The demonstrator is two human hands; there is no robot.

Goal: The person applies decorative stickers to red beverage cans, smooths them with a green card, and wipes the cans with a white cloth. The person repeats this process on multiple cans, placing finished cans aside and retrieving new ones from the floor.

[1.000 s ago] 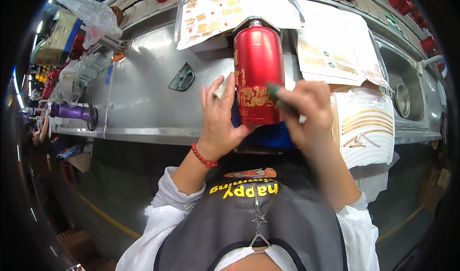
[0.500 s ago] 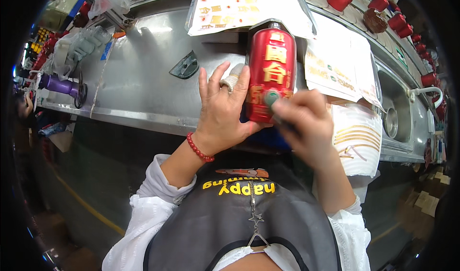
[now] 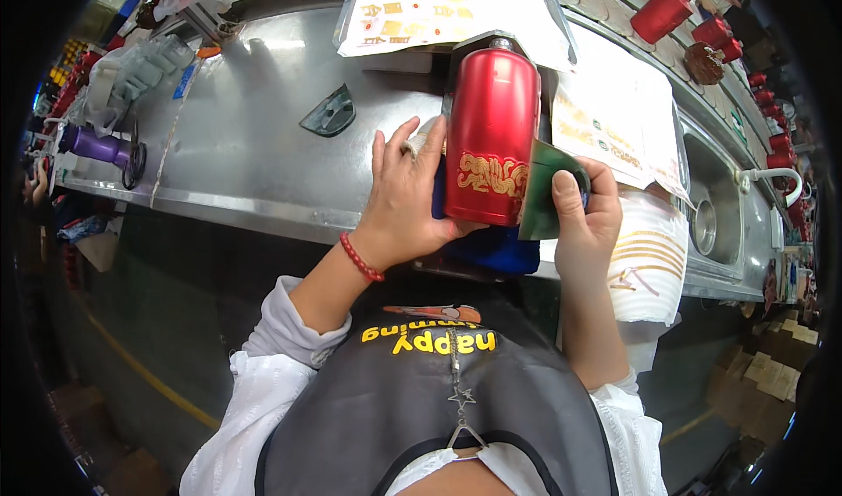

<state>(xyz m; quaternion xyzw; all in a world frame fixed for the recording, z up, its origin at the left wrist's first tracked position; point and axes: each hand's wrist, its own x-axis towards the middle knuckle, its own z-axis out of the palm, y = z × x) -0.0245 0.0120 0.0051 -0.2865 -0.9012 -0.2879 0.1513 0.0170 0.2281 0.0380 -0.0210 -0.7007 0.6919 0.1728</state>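
A shiny red bottle [image 3: 494, 101] lies on its back in a dark stand over a blue cloth [image 3: 491, 252]. Gold dragon-like decoration shows near its base; the upper side facing me is plain red. My left hand [image 3: 403, 189] steadies the bottle from the left, its thumb at the base. One of its fingers wears a pale cover, and a red bead bracelet circles the wrist. Between thumb and fingers my right hand [image 3: 589, 224] pinches a flat green scraper [image 3: 544, 189], whose edge meets the bottle's right side.
A dark green half-round piece [image 3: 330, 111] lies on the steel bench [image 3: 254, 136]. Printed decal sheets [image 3: 430, 9] are behind the bottle, with more sheets [image 3: 614, 114] on the right. Farther right are a sink [image 3: 735, 198] and tap [image 3: 776, 176]. A purple heat gun-like tool [image 3: 96, 145] sits at left.
The bottle has turned, so its gold lettering no longer faces up and a plain red side shows. My right hand has moved from the bottle's front to its right side with the scraper.
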